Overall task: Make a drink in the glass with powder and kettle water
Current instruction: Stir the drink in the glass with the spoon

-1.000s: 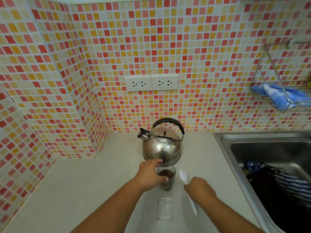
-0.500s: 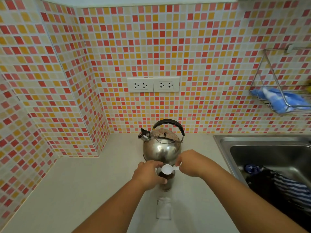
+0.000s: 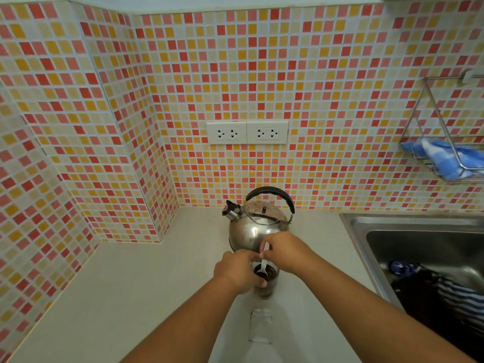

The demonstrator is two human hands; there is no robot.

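A small clear glass [image 3: 266, 286] with dark brown liquid stands on the pale counter [image 3: 131, 297], just in front of a steel kettle [image 3: 255, 230] with a black handle. My left hand [image 3: 237, 271] wraps around the glass from the left. My right hand [image 3: 285, 251] pinches the handle of a white plastic spoon [image 3: 262, 267], whose bowl dips into the dark liquid. An empty clear powder sachet [image 3: 260, 326] lies flat on the counter below the glass.
A steel sink [image 3: 413, 231] at the right holds dark striped cloth [image 3: 450, 297]. A wire rack [image 3: 445, 142] with a blue cloth hangs on the tiled wall. Two white sockets [image 3: 247, 132] sit above the kettle.
My right hand lifted the white spoon off the counter, carried it over the glass and lowered its bowl into the dark liquid. My left hand kept its hold on the glass.
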